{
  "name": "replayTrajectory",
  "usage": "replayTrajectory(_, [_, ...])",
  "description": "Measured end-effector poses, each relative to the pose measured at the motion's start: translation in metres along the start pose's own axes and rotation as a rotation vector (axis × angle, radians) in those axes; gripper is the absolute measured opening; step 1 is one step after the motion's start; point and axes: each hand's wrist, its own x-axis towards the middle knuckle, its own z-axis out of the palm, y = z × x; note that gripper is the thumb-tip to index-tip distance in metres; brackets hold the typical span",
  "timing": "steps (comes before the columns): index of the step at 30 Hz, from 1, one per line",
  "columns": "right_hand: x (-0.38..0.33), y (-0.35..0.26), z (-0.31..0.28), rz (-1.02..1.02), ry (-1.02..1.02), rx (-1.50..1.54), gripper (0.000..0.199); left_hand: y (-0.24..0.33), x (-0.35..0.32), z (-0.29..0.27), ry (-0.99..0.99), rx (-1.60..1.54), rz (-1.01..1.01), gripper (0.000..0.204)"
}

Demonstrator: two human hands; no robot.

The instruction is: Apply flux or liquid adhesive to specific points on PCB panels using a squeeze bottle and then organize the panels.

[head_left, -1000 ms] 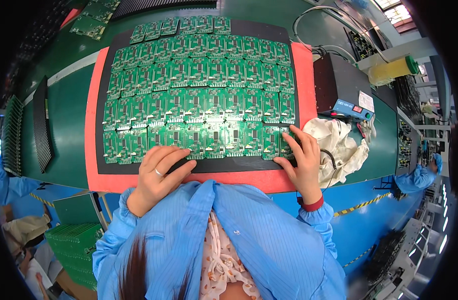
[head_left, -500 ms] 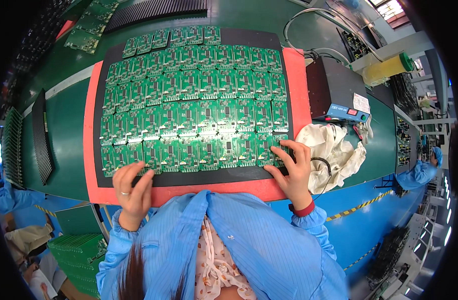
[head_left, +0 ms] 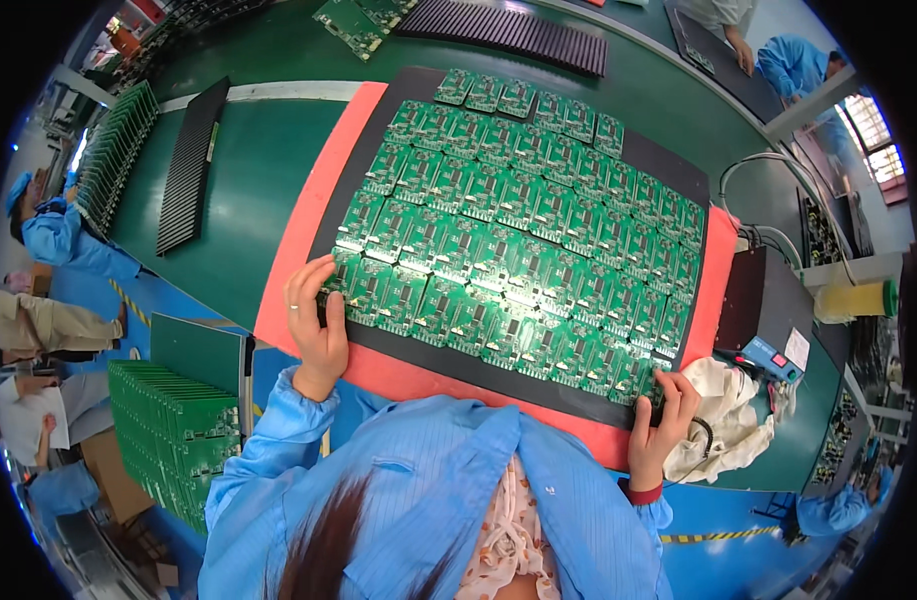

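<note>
Rows of small green circuit boards [head_left: 518, 255] lie close together on a black mat [head_left: 373, 150]. My left hand [head_left: 318, 325] is at the left end of the nearest row, thumb and fingers apart, its fingertips against the corner board there. At the right end of that row is my right hand [head_left: 665, 425], with its thumb and forefinger parted and touching the last board. Neither hand lifts a board. A ring is on my left hand and a dark red band circles my right wrist.
Red sheeting [head_left: 293, 270] borders the mat. Crumpled white cloth [head_left: 723, 425] and a dark box with a blue front panel [head_left: 768, 357] stand at right. A black slotted rack [head_left: 193, 165] lies at left, another slotted strip [head_left: 508, 40] behind. Upright green boards [head_left: 173, 430] stand lower left.
The whole view has swung, so the mat appears tilted and farther right. My left hand has moved from the row's near edge to its left end. My right hand remains at the right end.
</note>
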Motion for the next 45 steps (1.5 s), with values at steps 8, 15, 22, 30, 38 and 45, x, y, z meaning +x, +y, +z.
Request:
replayTrajectory(8, [0.002, -0.001, 0.003, 0.032, 0.018, -0.058, 0.032, -0.009, 0.0, 0.006, -0.017, -0.023, -0.022, 0.03])
replayTrajectory(15, [-0.002, -0.002, 0.0, 0.02, 0.04, -0.134, 0.027, -0.009, -0.001, 0.009, -0.02, -0.021, 0.005, 0.028])
replayTrajectory(22, [-0.004, -0.005, 0.002, 0.012, 0.049, -0.162, 0.026, -0.008, -0.003, 0.008, -0.009, -0.019, 0.014, 0.028])
replayTrajectory(30, [0.006, -0.017, 0.01, -0.111, -0.055, -0.219, 0.029, -0.008, -0.002, 0.006, -0.009, -0.004, 0.004, 0.027])
replayTrajectory(38, [0.019, -0.045, 0.025, -0.208, -0.084, -0.124, 0.038, -0.011, -0.003, 0.006, -0.002, -0.015, -0.007, 0.027])
replayTrajectory(45, [0.027, -0.061, 0.041, -0.235, -0.17, -0.2, 0.043, -0.01, -0.004, 0.005, 0.004, -0.015, -0.025, 0.027])
